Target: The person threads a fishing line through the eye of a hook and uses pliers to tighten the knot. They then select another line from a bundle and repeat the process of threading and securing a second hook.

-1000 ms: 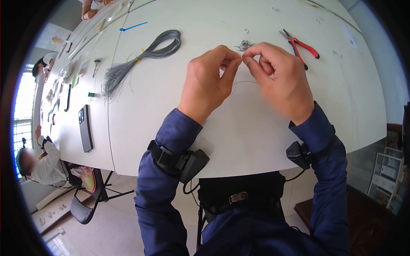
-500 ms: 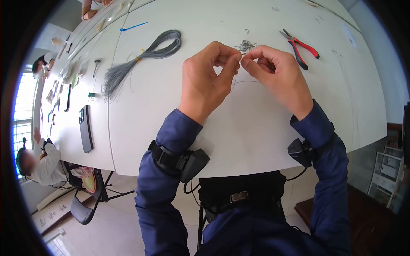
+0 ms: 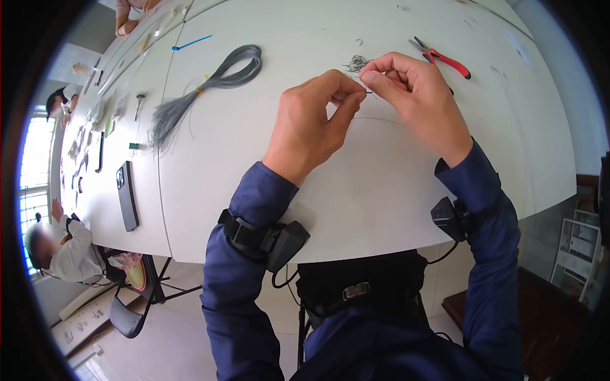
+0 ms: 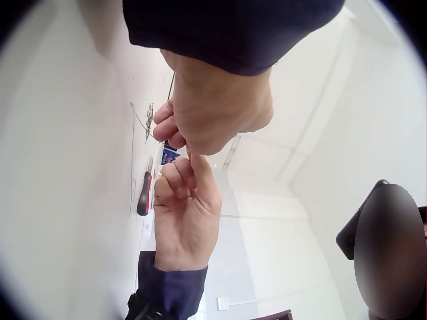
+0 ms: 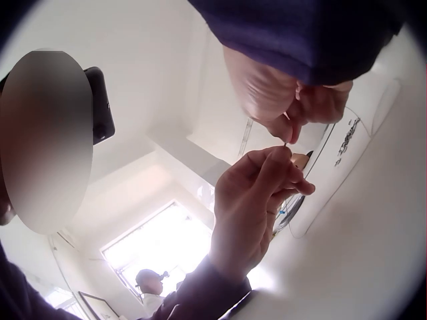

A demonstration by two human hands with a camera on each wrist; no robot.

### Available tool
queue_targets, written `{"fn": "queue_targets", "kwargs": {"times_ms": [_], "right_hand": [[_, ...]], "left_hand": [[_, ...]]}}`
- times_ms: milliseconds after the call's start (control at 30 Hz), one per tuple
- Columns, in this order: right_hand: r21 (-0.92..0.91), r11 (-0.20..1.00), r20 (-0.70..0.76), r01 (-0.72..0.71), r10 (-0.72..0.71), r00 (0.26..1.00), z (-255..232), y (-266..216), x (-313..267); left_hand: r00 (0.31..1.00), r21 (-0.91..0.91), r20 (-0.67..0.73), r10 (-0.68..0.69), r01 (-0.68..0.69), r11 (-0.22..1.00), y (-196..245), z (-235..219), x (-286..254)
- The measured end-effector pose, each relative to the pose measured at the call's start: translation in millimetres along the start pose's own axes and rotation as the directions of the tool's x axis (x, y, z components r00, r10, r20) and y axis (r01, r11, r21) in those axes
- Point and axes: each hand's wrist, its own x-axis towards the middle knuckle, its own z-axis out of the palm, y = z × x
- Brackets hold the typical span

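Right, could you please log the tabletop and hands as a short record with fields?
left hand: pinches a thin dark piece
right hand: fingertips pinched close by; anything held too small to tell
beyond hands: pile of small dark bits
right: red-and-black pliers
left: looped gray strand bundle, yellow tie
far left: dark phone

A small, thin, dark piece (image 3: 369,93) is being held up over the white table (image 3: 356,197); a fine line (image 3: 381,119) is curving in a shallow arc, nearer the table's front edge.
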Motion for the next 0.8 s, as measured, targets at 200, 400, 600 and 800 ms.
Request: {"fn": "queue_targets", "kwargs": {"times_ms": [200,400,600,800], "right_hand": [[0.285,0.904,0.187,-0.319,0.274,0.944,-4,-6,0],[0.224,0.925,0.201,-0.306,0.264,0.943,1,-7,-2],[0.199,0.957,0.115,-0.21,0.19,0.975,8,-17,-9],[0.207,0.961,0.028,-0.184,0.182,0.983,11,-10,-8]], "left_hand": [[0.996,-0.065,-0.07,-0.052,0.047,0.997,6,-1,0],[0.987,-0.041,-0.123,-0.107,0.102,0.994,9,-2,0],[0.969,-0.06,-0.18,-0.167,0.158,0.986,11,-3,2],[0.973,-0.077,-0.137,-0.185,0.176,0.981,12,-4,1]]}}
